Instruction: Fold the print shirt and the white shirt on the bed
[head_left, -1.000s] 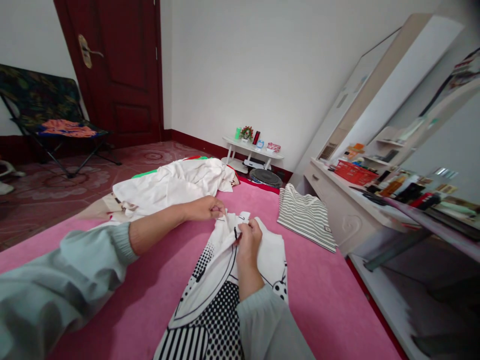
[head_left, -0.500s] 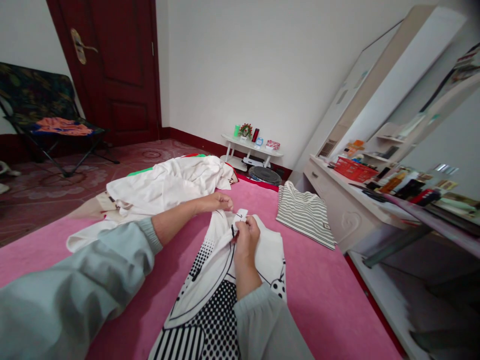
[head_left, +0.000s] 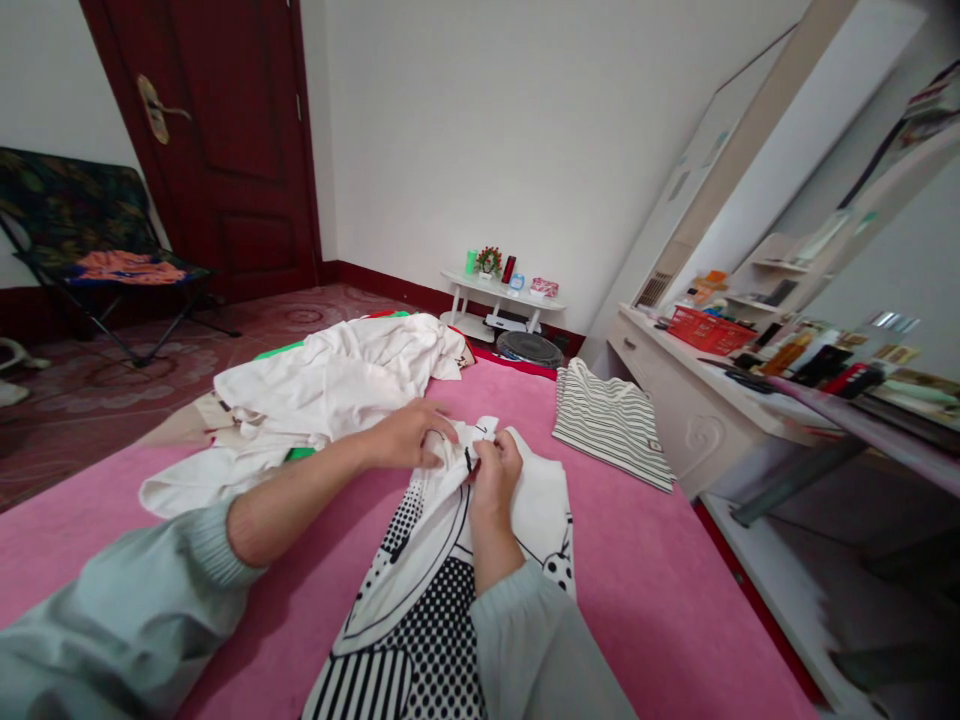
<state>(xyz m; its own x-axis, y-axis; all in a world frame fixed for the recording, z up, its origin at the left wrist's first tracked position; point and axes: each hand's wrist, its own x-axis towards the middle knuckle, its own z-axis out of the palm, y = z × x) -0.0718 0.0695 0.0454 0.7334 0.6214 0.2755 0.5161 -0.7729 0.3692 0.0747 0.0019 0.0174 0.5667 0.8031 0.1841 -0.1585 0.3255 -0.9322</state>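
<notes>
A white garment with black dots, stripes and curved lines (head_left: 442, 600) lies lengthwise in front of me on a pink bed cover (head_left: 637, 580). My right hand (head_left: 496, 475) pinches the fabric near the garment's far end, by a small black mark. My left hand (head_left: 409, 435) is at the far left edge of the same garment, its thumb and fingers apart and curved towards the cloth. Whether its fingertips touch the fabric is hard to make out. Between the hands the white cloth is bunched.
A heap of white clothes (head_left: 330, 370) lies to the left, with green and red cloth under it. A folded striped shirt (head_left: 611, 425) rests at the right, near a dresser (head_left: 675, 380) holding a red basket (head_left: 709, 330). Beyond the bed stands a small white table (head_left: 502, 290).
My left hand has come down from above the garment's far left corner towards its left edge, and its fingers have spread from a pinch. My right hand keeps its hold.
</notes>
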